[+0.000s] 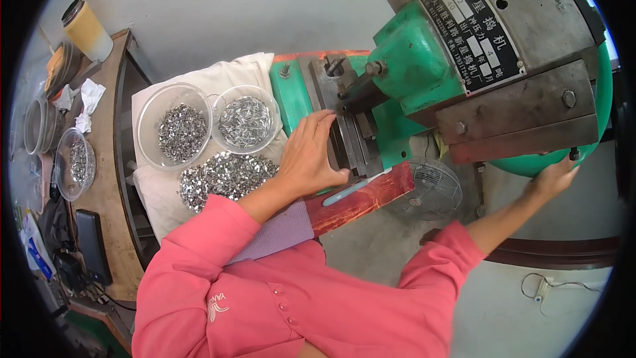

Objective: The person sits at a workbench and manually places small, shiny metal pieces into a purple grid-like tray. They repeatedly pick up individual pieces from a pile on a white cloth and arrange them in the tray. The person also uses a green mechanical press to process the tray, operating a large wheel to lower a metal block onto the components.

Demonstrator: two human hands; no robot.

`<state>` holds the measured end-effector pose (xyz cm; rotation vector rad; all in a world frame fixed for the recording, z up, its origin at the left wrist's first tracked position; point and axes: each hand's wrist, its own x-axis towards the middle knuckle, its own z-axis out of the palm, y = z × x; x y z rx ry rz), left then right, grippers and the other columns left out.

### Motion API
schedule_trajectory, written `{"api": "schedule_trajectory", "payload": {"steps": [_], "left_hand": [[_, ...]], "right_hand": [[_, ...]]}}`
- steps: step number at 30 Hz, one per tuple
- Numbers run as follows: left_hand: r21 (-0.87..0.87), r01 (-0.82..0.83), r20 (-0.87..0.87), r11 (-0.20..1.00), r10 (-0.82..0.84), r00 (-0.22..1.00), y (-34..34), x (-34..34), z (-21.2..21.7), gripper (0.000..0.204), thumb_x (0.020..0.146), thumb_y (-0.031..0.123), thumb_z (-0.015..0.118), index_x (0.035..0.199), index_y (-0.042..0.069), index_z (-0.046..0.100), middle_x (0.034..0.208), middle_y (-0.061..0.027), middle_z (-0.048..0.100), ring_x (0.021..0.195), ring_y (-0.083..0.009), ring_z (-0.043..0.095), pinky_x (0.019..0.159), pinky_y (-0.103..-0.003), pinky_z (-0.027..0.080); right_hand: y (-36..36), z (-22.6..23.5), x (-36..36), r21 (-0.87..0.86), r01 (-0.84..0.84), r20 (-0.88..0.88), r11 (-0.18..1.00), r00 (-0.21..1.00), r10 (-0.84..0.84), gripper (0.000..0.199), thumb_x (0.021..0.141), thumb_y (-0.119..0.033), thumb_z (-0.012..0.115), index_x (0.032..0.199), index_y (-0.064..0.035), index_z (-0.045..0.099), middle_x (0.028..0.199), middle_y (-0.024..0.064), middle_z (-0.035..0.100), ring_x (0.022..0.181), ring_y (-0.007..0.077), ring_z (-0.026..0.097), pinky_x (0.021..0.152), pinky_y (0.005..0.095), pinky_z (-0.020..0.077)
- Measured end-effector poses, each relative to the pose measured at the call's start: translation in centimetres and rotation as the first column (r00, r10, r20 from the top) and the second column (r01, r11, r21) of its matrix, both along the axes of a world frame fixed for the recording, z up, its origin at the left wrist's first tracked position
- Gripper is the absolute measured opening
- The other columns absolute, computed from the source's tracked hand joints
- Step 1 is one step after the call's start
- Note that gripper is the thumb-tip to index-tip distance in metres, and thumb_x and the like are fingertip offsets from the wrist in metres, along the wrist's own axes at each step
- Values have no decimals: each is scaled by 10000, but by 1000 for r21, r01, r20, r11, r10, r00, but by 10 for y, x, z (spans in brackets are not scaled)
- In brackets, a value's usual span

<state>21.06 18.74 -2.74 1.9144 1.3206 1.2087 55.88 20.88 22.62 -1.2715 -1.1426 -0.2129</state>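
Note:
A green hand-turned press with a steel head stands at the upper right. Its dark ram comes down over a steel die block on the green base. My left hand lies at the near left side of that block, thumb and fingers apart, fingertips against the steel. Whether a small part sits between them I cannot make out. Far to the right, my right hand is closed round the lower rim of the green flywheel, near a bolt. Its fingers are partly hidden behind the rim.
Left of the press, a clear tub and a smaller tub hold small metal parts. A loose heap of metal pieces lies on pale cloth. A blue-handled tool rests on the red board. Below stands a fan.

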Motion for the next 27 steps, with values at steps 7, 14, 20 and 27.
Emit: {"api": "schedule_trajectory", "payload": {"steps": [7,14,20,27], "left_hand": [[24,-31,18,999,30,999,38,1,-3,912,574,269,845,1329,-26,425,1350,-177,453,1232,-374,505,989,-419,472],[-59,-37,10,998,37,999,48,-1,-1,914,583,281,845,1336,-16,422,1365,-159,447,1215,-366,529,961,-430,494],[-52,-24,31,998,26,999,51,2,1,912,581,284,845,1333,-11,420,1365,-158,446,1207,-369,534,956,-431,497],[-43,-20,56,999,22,998,52,5,-3,922,596,272,849,1349,-7,395,1378,-168,425,1231,-377,512,978,-434,484]], "right_hand": [[34,131,22,-284,78,286,956,958,7,655,971,-533,548,1370,-14,546,1234,112,623,1134,217,589,1010,343,424],[48,147,3,-326,208,364,922,928,-81,720,937,-582,568,1366,-5,549,1212,113,631,1084,213,598,978,326,430],[20,110,49,-202,125,265,971,962,-69,534,993,-434,551,1280,15,595,1188,124,645,1051,203,609,957,340,456],[13,-57,7,341,316,114,886,921,-372,576,1014,-451,499,1232,77,571,1161,185,634,1035,250,596,911,366,478]]}}
